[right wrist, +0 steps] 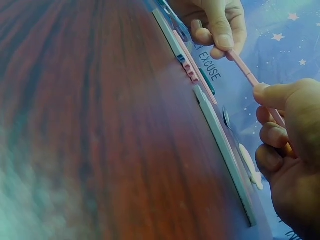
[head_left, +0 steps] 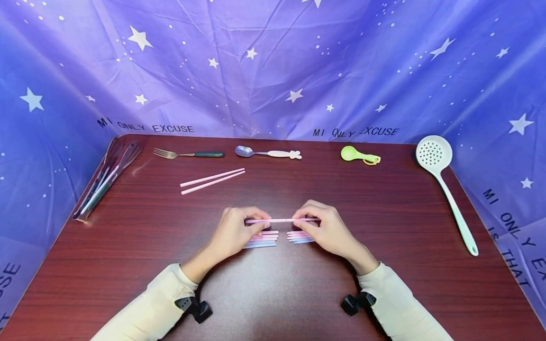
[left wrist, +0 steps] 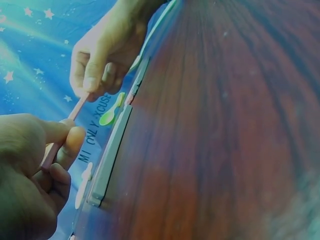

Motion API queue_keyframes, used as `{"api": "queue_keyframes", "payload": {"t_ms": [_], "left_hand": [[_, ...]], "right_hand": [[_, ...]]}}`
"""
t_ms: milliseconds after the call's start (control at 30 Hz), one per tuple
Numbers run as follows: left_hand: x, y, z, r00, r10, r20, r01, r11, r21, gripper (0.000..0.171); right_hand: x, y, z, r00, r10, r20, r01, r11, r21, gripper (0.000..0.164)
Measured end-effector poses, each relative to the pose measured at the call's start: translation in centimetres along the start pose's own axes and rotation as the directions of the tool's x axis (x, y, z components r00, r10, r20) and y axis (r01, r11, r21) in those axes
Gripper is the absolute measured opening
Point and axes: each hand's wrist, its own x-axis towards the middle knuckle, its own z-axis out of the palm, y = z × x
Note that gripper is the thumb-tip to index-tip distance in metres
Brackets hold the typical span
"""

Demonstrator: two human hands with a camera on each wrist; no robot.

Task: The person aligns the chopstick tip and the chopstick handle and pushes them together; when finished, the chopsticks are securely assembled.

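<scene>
My left hand point(head_left: 234, 231) and right hand point(head_left: 327, 232) pinch a slim pink chopstick point(head_left: 278, 220) from both sides, thumbs against fingers. It lies level above the table, and a seam shows along it near the right fingers. In the right wrist view that seam crosses the pink chopstick point(right wrist: 248, 76) between the hands. Below the left hand lies a row of pink and blue chopstick sections point(head_left: 266, 237). A similar row of sections point(head_left: 298, 235) is under the right hand, partly hidden by it. Farther back, two full-length pink chopsticks point(head_left: 213, 177) rest side by side.
Along the back edge lie a fork point(head_left: 209, 154), a spoon point(head_left: 277, 154) and a green measuring spoon point(head_left: 360, 155). A pale slotted skimmer point(head_left: 450, 192) lies at right. At left, a clear holder point(head_left: 83, 215) contains utensils. Starry cloth point(head_left: 273, 71) walls the table's back and sides.
</scene>
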Motion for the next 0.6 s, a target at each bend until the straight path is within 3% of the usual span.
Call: {"api": "queue_keyframes", "payload": {"t_ms": [200,333,600], "left_hand": [[-0.06,0.06,0.13,1.000,-0.014,0.013,0.015,0.998,-0.056,0.003],[-0.13,0.07,0.18,1.000,-0.009,0.018,0.010,0.998,-0.066,0.006],[-0.25,0.15,0.22,0.999,-0.040,0.035,0.043,0.996,-0.082,0.004]], "right_hand": [[-0.08,-0.02,0.07,1.000,-0.006,-0.008,0.007,1.000,0.009,0.004],[-0.07,0.05,0.10,1.000,-0.004,-0.007,0.004,1.000,0.025,0.009],[-0.05,0.14,0.36,0.999,-0.037,-0.004,0.037,0.999,0.024,0.003]]}}
